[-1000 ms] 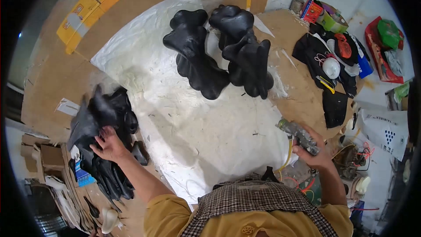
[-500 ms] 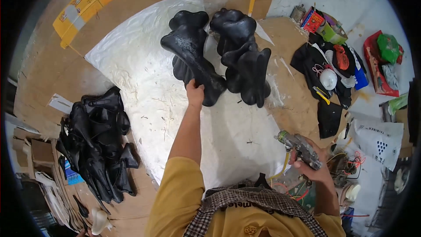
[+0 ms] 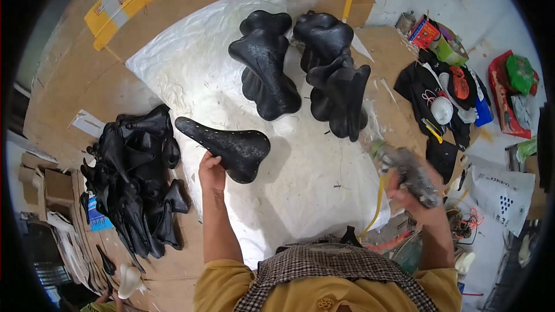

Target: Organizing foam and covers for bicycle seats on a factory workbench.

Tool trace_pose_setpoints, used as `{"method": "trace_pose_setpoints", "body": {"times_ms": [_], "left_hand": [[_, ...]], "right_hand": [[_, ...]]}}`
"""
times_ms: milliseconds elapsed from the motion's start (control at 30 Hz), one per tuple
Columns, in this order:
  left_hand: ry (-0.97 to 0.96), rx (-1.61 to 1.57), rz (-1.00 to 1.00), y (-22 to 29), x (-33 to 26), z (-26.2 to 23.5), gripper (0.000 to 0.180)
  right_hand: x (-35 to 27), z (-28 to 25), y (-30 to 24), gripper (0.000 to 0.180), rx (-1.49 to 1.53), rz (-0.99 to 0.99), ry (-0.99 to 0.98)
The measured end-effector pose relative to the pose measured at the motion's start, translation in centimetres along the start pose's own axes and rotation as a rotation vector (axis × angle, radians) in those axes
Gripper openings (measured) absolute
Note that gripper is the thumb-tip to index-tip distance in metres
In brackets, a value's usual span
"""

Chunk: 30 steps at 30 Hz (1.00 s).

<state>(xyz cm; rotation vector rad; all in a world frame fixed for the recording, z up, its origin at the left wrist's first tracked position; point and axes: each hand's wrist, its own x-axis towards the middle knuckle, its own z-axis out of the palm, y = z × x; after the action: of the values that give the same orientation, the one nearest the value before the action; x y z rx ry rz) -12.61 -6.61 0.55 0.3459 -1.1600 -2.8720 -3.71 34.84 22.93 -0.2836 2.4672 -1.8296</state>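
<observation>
My left hand (image 3: 212,172) grips the edge of a black bicycle saddle (image 3: 228,146), held tilted above the white sheet (image 3: 300,196). A row of small light dots runs along the saddle's rim. In my right hand (image 3: 417,203) is a worn metal air tool (image 3: 409,174) with a green end, blurred by motion, so its exact kind does not show. A yellow hose (image 3: 381,199) hangs below it. Further off on the sheet lie two stacks of black saddles, a left stack (image 3: 269,69) and a right stack (image 3: 337,78).
A heap of black saddle covers (image 3: 136,182) lies on the cardboard at left. At right are dark cloth (image 3: 442,156), a yellow cutter knife (image 3: 432,130), a green box (image 3: 450,51) and a white sack (image 3: 500,190). Another person's hand (image 3: 104,299) shows at lower left.
My left hand has come back from the left stack, moving left and nearer, with a saddle now in it. My right hand has raised the tool slightly, and the view has shifted a little.
</observation>
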Motion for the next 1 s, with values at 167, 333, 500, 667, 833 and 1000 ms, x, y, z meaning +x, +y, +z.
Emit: {"method": "trace_pose_setpoints", "body": {"times_ms": [167, 333, 500, 667, 833, 1000], "left_hand": [[-0.094, -0.144, -0.026, 0.9, 4.7, 0.8, 0.060], [-0.260, -0.199, -0.076, -0.4, 13.7, 5.8, 0.053], [-0.136, -0.050, -0.148, -1.6, 19.0, 9.2, 0.040], [-0.217, -0.013, -0.180, -4.6, 22.0, 9.6, 0.037], [-0.181, -0.010, -0.188, -5.2, 21.7, 10.5, 0.039], [-0.246, 0.101, -0.071, -3.8, 16.0, 14.5, 0.023]], "right_hand": [[1.1, 1.4, -3.0, 0.060, 0.240, -0.098, 0.182], [-0.1, 0.2, -0.5, 0.056, -0.075, 0.040, 0.060], [0.1, -0.4, -1.7, 0.059, 0.069, 0.061, 0.058], [0.1, -0.8, -0.8, 0.070, 0.161, -0.029, 0.182], [-0.5, -1.0, 0.8, 0.064, 0.206, 0.048, 0.096], [-1.2, -0.3, 3.1, 0.058, 0.166, 0.109, -0.014]]}}
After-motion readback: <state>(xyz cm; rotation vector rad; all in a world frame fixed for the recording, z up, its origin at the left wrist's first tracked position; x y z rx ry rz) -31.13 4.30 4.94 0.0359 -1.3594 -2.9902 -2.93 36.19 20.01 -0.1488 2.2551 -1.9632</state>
